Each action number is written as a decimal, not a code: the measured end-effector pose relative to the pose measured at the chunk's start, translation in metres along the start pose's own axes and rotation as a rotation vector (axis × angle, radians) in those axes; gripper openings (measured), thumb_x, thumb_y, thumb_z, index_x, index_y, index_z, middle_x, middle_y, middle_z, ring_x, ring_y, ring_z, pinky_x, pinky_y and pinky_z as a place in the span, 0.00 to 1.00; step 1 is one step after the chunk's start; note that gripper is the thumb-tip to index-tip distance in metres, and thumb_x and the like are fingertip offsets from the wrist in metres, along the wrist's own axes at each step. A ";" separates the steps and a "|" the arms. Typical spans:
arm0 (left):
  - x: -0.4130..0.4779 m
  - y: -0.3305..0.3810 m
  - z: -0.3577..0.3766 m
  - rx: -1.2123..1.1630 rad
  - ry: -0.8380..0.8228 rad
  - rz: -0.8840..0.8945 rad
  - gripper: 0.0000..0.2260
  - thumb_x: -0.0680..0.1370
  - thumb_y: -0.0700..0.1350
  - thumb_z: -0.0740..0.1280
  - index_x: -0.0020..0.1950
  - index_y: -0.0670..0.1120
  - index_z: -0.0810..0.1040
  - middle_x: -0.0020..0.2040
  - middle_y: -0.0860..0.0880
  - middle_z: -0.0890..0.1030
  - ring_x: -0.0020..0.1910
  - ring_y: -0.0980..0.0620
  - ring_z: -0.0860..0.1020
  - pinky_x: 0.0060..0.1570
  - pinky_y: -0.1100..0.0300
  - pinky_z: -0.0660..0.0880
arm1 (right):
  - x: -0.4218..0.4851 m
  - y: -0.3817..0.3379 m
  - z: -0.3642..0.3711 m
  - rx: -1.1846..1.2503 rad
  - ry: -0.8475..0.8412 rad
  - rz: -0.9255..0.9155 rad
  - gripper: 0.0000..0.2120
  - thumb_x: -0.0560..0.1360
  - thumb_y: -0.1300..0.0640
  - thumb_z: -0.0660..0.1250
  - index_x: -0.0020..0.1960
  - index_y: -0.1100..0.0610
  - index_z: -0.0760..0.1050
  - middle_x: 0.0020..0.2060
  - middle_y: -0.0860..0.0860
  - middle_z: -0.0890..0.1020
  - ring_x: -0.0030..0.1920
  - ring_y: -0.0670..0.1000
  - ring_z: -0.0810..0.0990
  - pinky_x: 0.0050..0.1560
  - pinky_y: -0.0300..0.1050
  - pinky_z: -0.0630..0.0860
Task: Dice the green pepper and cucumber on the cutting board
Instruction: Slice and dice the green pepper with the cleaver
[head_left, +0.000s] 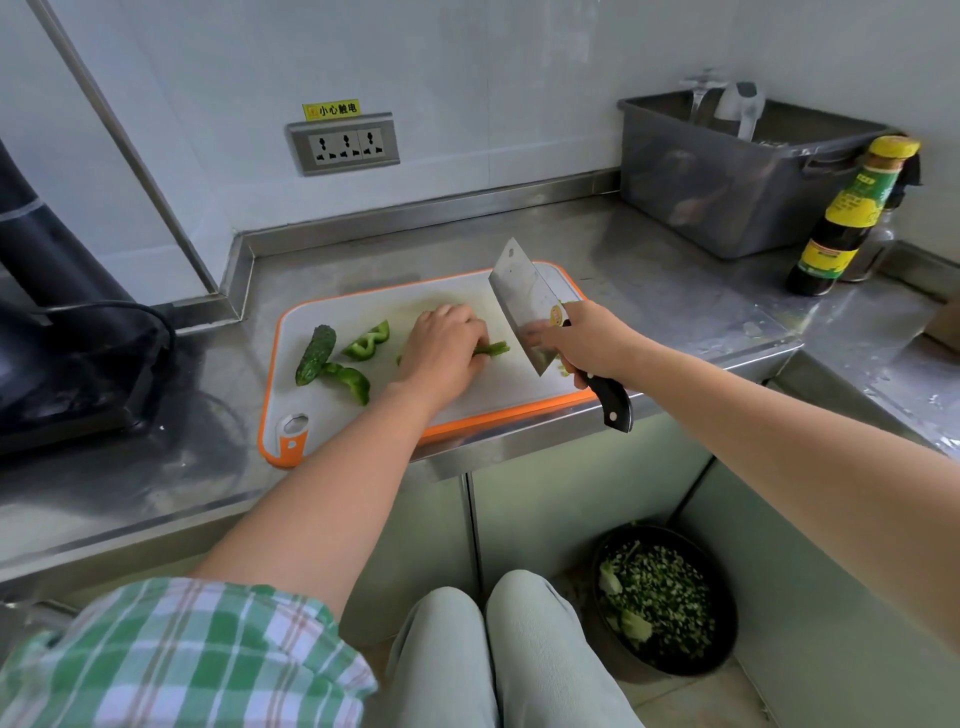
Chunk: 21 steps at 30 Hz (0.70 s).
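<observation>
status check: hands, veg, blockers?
Left hand pins pepper strips; right hand grips cleaver, raised. Cucumber whole, uncut. Nothing in the way on cutting board.

The left hand (441, 345) hides most of the pepper strips (493, 348). The black appliance (57, 322) is cut off at the picture's left edge.

Place: a kitchen, seemingly commercial.
Evidence: a stainless steel counter (649, 270) was seen, white wall panels (467, 78), a faucet (701, 93), a sauce bottle (852, 218), a cutting board (363, 306).
</observation>
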<state>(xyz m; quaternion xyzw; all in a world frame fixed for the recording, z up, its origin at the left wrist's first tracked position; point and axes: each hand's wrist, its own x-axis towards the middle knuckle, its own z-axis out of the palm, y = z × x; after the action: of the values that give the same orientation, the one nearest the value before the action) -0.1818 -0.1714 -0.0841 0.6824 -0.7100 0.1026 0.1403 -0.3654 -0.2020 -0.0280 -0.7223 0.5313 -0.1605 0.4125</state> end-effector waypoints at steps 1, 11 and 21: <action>0.000 0.003 -0.001 0.005 -0.013 -0.013 0.09 0.77 0.50 0.67 0.55 0.50 0.80 0.54 0.50 0.78 0.57 0.47 0.74 0.54 0.55 0.64 | 0.000 -0.001 -0.001 -0.002 0.005 0.001 0.06 0.78 0.58 0.60 0.48 0.61 0.72 0.29 0.55 0.72 0.22 0.52 0.69 0.20 0.37 0.68; -0.022 0.000 0.001 0.102 0.197 0.021 0.06 0.71 0.44 0.74 0.47 0.48 0.85 0.42 0.47 0.77 0.44 0.42 0.75 0.45 0.53 0.65 | -0.009 -0.003 0.000 -0.080 -0.033 -0.016 0.06 0.78 0.63 0.57 0.41 0.61 0.67 0.29 0.55 0.71 0.21 0.52 0.69 0.18 0.33 0.64; -0.028 -0.004 0.006 0.081 0.104 -0.093 0.13 0.79 0.50 0.64 0.59 0.47 0.80 0.56 0.49 0.80 0.59 0.45 0.71 0.56 0.52 0.64 | -0.011 -0.003 0.000 -0.097 -0.040 -0.002 0.13 0.80 0.55 0.61 0.39 0.58 0.65 0.29 0.54 0.71 0.21 0.51 0.69 0.19 0.36 0.67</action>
<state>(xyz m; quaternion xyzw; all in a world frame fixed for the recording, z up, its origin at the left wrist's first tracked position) -0.1773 -0.1478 -0.0996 0.7136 -0.6646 0.1596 0.1539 -0.3673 -0.1916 -0.0232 -0.7451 0.5293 -0.1205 0.3875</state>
